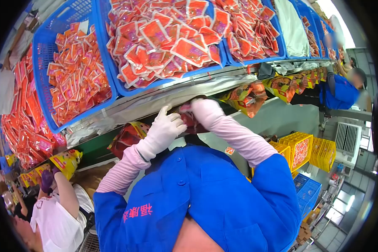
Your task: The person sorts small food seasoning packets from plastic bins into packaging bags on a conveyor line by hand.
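My left hand (166, 128), in a white glove, hovers over the conveyor side with its index finger raised and the others loosely bent, nothing seen between them. Beside it my right hand (206, 112), gloved too and blurred, reaches to the top of a dark red bag (192, 122) in front of my chest. A small reddish thing (184, 108) shows at the right fingertips; I cannot tell whether they grip it. Just left of my left hand stands a red and yellow bag (129, 136). To the right of my right hand is an orange and gold bag (251, 100).
Blue crates (107, 80) heaped with red sachets (155, 35) line the far side. Several yellow bags (279, 87) stand along the line. Co-workers sit at left in a white shirt (56, 222) and at right in blue (340, 91). Yellow crates (322, 153) are stacked behind at right.
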Action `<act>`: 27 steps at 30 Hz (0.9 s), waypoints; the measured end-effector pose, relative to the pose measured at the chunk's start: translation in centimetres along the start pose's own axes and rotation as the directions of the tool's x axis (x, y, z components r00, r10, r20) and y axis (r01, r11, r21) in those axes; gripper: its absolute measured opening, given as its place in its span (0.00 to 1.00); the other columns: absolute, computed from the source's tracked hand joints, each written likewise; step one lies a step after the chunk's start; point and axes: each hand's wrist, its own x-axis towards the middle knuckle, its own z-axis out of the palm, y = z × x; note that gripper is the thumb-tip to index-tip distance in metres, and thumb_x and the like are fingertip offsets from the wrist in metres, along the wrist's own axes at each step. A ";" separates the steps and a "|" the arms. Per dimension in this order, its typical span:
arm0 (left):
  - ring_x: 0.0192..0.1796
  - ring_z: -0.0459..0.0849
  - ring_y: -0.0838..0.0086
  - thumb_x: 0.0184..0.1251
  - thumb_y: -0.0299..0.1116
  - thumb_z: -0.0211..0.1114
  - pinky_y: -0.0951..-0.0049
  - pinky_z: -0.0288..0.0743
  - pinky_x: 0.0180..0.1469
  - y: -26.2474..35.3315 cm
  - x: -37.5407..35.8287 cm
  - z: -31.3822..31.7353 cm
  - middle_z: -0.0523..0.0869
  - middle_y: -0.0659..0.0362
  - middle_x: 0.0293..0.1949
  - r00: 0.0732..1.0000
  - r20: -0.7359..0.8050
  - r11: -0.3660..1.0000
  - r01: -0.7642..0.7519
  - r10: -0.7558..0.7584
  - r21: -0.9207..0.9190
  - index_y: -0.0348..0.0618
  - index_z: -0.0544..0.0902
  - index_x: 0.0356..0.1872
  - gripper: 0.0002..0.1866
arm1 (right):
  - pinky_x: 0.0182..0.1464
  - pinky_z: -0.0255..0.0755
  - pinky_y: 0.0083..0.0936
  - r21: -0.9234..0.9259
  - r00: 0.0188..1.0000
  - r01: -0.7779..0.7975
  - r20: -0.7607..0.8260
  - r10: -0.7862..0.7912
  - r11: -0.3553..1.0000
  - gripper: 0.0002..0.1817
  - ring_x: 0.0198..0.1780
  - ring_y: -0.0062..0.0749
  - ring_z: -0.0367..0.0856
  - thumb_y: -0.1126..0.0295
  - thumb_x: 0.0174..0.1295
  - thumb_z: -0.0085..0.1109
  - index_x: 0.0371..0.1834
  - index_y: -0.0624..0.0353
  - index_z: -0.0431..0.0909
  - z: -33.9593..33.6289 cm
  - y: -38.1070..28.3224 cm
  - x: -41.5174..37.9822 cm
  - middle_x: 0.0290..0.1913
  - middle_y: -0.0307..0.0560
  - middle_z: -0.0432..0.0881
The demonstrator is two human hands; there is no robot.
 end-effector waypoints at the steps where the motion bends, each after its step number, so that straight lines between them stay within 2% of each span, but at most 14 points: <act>1: 0.50 0.85 0.72 0.55 0.31 0.64 0.43 0.69 0.67 0.1 -0.2 -0.3 0.86 0.66 0.34 1.000 -0.022 0.999 -0.006 0.005 -0.050 0.50 0.84 0.32 0.04 | 0.43 0.84 0.37 -0.008 0.996 0.020 0.087 -0.019 1.000 0.11 0.44 0.44 0.90 0.67 0.63 0.59 0.41 0.59 0.87 0.7 -2.2 1.5 0.40 0.56 0.89; 3: 0.50 0.85 0.72 0.55 0.30 0.63 0.43 0.69 0.68 0.3 -1.6 -0.3 0.86 0.66 0.34 0.999 -0.040 0.995 0.000 -0.004 -0.103 0.50 0.83 0.31 0.03 | 0.47 0.83 0.40 -0.057 0.965 0.210 0.175 -0.198 0.976 0.13 0.45 0.43 0.90 0.63 0.63 0.59 0.43 0.56 0.88 7.9 -3.3 6.3 0.42 0.52 0.90; 6: 0.49 0.85 0.72 0.55 0.33 0.64 0.43 0.70 0.67 -0.1 -4.3 -0.9 0.86 0.66 0.33 0.999 0.022 0.999 0.028 -0.027 -0.041 0.50 0.81 0.29 0.02 | 0.48 0.83 0.39 -0.209 0.975 0.221 0.035 -0.218 0.953 0.14 0.44 0.43 0.90 0.62 0.63 0.57 0.44 0.56 0.88 9.7 -4.5 8.2 0.43 0.53 0.89; 9: 0.50 0.85 0.72 0.55 0.34 0.65 0.42 0.69 0.67 -0.9 -7.0 -2.6 0.85 0.66 0.34 0.990 0.002 0.990 0.141 -0.141 0.005 0.51 0.82 0.30 0.03 | 0.53 0.81 0.42 0.248 0.927 0.073 0.339 -0.158 0.966 0.23 0.49 0.50 0.87 0.67 0.54 0.63 0.56 0.57 0.82 0.3 -5.6 4.3 0.47 0.60 0.87; 12: 0.51 0.85 0.72 0.55 0.33 0.65 0.41 0.68 0.68 -1.0 -8.3 -2.8 0.85 0.66 0.34 0.984 -0.003 0.984 0.177 -0.177 0.006 0.51 0.83 0.30 0.03 | 0.58 0.77 0.46 -0.033 0.863 0.479 0.198 -0.464 0.877 0.33 0.57 0.55 0.83 0.69 0.53 0.65 0.67 0.50 0.74 1.5 -7.2 2.6 0.59 0.64 0.78; 13: 0.51 0.85 0.72 0.55 0.33 0.65 0.41 0.68 0.69 -1.0 -8.5 -3.0 0.85 0.66 0.34 0.985 -0.007 0.985 0.171 -0.171 -0.012 0.50 0.83 0.31 0.03 | 0.60 0.78 0.42 -0.007 0.878 0.395 0.298 -0.375 0.919 0.28 0.63 0.54 0.79 0.67 0.61 0.59 0.67 0.50 0.73 2.2 -8.9 3.0 0.61 0.60 0.78; 16: 0.50 0.85 0.72 0.54 0.32 0.65 0.41 0.67 0.69 -0.5 -9.9 -2.4 0.84 0.66 0.33 0.980 0.011 0.980 0.198 -0.198 0.037 0.50 0.82 0.29 0.02 | 0.58 0.79 0.43 -0.117 0.884 0.466 0.094 -0.458 0.877 0.25 0.55 0.52 0.85 0.65 0.63 0.56 0.66 0.47 0.77 10.3 -10.4 8.5 0.55 0.59 0.83; 17: 0.50 0.85 0.73 0.53 0.31 0.64 0.41 0.67 0.69 -0.4 -10.3 -2.4 0.84 0.66 0.32 0.977 0.075 0.977 0.194 -0.201 0.091 0.50 0.82 0.29 0.02 | 0.57 0.80 0.42 0.222 0.897 0.193 0.354 -0.263 0.956 0.21 0.53 0.49 0.87 0.64 0.66 0.54 0.63 0.49 0.78 9.2 -10.8 10.0 0.53 0.58 0.85; 18: 0.45 0.84 0.72 0.53 0.31 0.63 0.42 0.69 0.69 -0.2 -10.6 -3.1 0.81 0.63 0.28 0.971 0.040 0.971 0.232 -0.235 0.067 0.49 0.81 0.27 0.01 | 0.56 0.81 0.41 0.436 0.759 -0.198 0.635 -0.144 0.878 0.19 0.52 0.46 0.88 0.63 0.69 0.52 0.61 0.51 0.79 7.6 -11.7 10.2 0.51 0.57 0.86; 19: 0.46 0.84 0.71 0.53 0.31 0.64 0.42 0.69 0.69 -0.2 -11.2 -3.7 0.82 0.63 0.29 0.962 -0.001 0.960 0.272 -0.273 0.064 0.48 0.81 0.28 0.02 | 0.53 0.83 0.41 0.126 0.826 0.323 0.445 -0.345 0.938 0.16 0.49 0.40 0.89 0.61 0.71 0.52 0.56 0.54 0.81 2.6 -12.5 8.2 0.48 0.56 0.88; 22: 0.51 0.84 0.71 0.53 0.30 0.63 0.40 0.67 0.70 -0.2 -13.1 -4.6 0.84 0.65 0.34 0.938 -0.032 0.931 0.346 -0.345 0.113 0.50 0.82 0.29 0.02 | 0.53 0.82 0.41 0.246 0.810 0.383 0.374 -0.452 0.890 0.16 0.51 0.40 0.89 0.62 0.70 0.53 0.55 0.57 0.81 -0.3 -13.0 6.1 0.50 0.54 0.88; 24: 0.53 0.84 0.72 0.53 0.30 0.64 0.39 0.67 0.70 -0.2 -13.3 -4.8 0.85 0.64 0.34 0.945 -0.041 0.942 0.326 -0.324 0.079 0.49 0.82 0.29 0.03 | 0.50 0.83 0.41 -0.261 0.909 0.415 0.162 -0.384 0.872 0.18 0.48 0.43 0.90 0.64 0.67 0.55 0.56 0.60 0.82 0.1 -14.2 5.4 0.47 0.53 0.89; 25: 0.53 0.84 0.72 0.53 0.30 0.64 0.39 0.67 0.70 -0.2 -13.2 -4.8 0.85 0.64 0.34 0.941 -0.047 0.937 0.339 -0.336 0.085 0.49 0.82 0.29 0.03 | 0.47 0.83 0.40 -0.166 0.958 0.279 0.110 -0.263 0.946 0.17 0.45 0.46 0.90 0.65 0.65 0.56 0.51 0.63 0.85 1.7 -15.9 6.5 0.45 0.54 0.90; 27: 0.54 0.84 0.71 0.52 0.30 0.64 0.40 0.67 0.70 0.0 -13.1 -4.6 0.85 0.65 0.35 0.948 0.012 0.943 0.317 -0.319 0.104 0.48 0.83 0.30 0.03 | 0.44 0.83 0.40 -0.210 0.876 0.448 0.297 -0.380 0.869 0.14 0.43 0.46 0.90 0.65 0.65 0.56 0.45 0.60 0.88 6.4 -17.3 10.3 0.43 0.52 0.90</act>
